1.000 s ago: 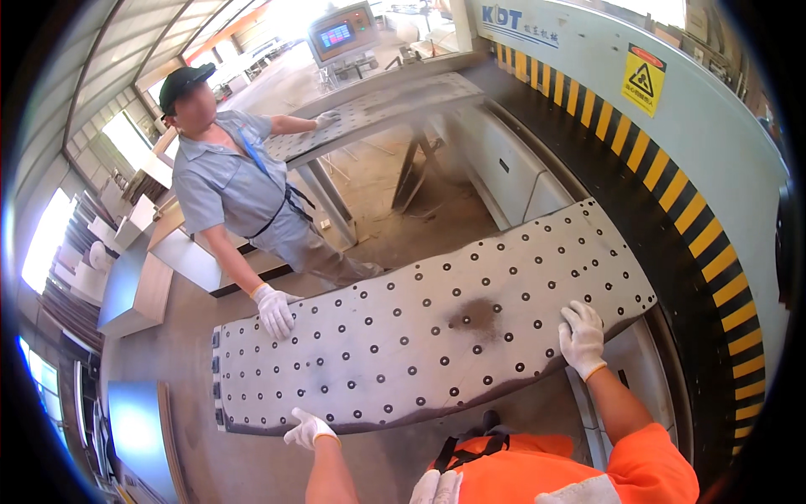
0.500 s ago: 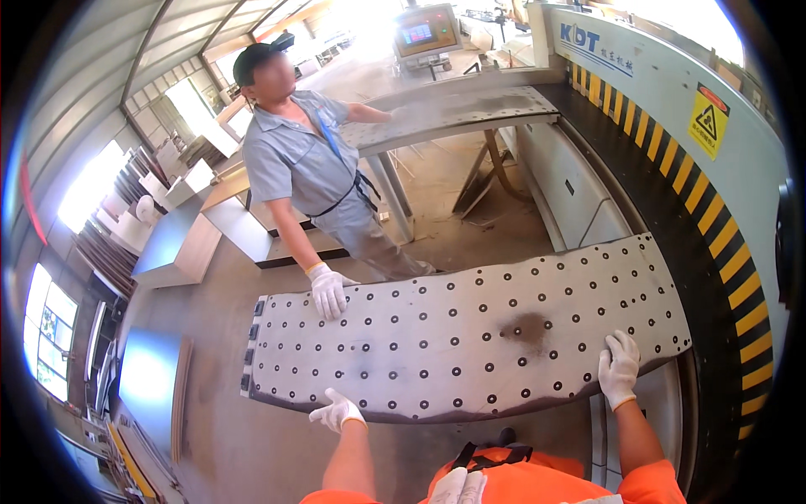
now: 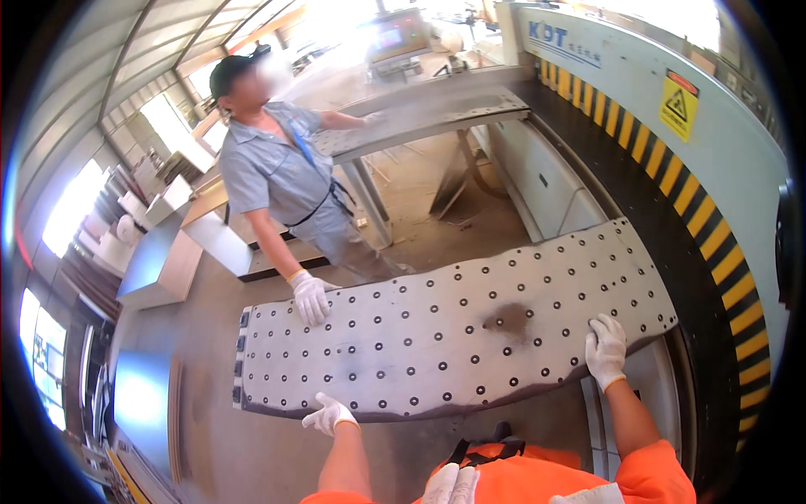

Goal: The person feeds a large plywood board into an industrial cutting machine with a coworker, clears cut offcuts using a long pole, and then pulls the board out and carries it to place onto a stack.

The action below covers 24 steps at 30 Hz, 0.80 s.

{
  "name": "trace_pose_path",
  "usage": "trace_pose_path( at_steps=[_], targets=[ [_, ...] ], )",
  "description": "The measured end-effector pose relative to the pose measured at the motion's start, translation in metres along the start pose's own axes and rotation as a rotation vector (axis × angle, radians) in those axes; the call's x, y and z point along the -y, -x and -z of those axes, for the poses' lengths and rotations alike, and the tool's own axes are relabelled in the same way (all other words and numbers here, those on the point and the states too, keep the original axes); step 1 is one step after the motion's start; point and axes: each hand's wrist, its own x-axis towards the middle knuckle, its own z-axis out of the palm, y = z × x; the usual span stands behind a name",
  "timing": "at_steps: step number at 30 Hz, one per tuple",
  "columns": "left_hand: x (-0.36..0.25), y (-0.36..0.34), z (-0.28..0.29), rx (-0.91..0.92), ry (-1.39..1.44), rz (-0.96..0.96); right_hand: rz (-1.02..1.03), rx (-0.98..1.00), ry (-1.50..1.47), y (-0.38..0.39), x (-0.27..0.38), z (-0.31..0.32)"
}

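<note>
A long pale grey machine table point(image 3: 437, 298) dotted with black-ringed studs lies before me, and no workpiece rests on it. My left hand point(image 3: 330, 414), in a white glove, is at the table's near edge toward the left, fingers spread and nothing held. My right hand point(image 3: 606, 351), gloved the same way, lies with outstretched fingers on the surface near the table's right end. A dark smudge point(image 3: 514, 322) marks the top to the left of my right hand. Across the table, a co-worker's gloved hand point(image 3: 311, 299) rests on the far edge.
The co-worker point(image 3: 285, 160) stands between this table and a second studded table point(image 3: 437, 118). Along the right runs a machine beam point(image 3: 621, 67) with yellow-black stripes and a warning label. A control screen point(image 3: 396, 38) stands at the back. Panels point(image 3: 147, 395) lean at the left.
The whole view has shifted, so the scene sits further left in the picture. Both my hands keep their places at the table, and the co-worker's hand stays on the far edge.
</note>
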Motion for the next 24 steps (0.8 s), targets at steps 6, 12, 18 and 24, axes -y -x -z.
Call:
trace_pose_path(
  at_steps=[6,12,18,24],
  targets=[
    [0.000,0.013,0.004,-0.070,0.084,-0.062,-0.007,-0.031,0.015,0.006,0.009,0.008],
    [0.013,0.003,0.002,-0.067,0.074,-0.081,0.089,-0.051,0.026,0.073,0.047,0.027],
    [0.080,-0.040,-0.012,0.091,0.049,-0.470,-0.037,0.341,-0.082,0.218,0.061,0.064],
    [0.293,-0.106,0.005,0.764,-0.582,-0.883,-0.389,0.787,-0.001,0.365,0.030,0.120]
  ],
)
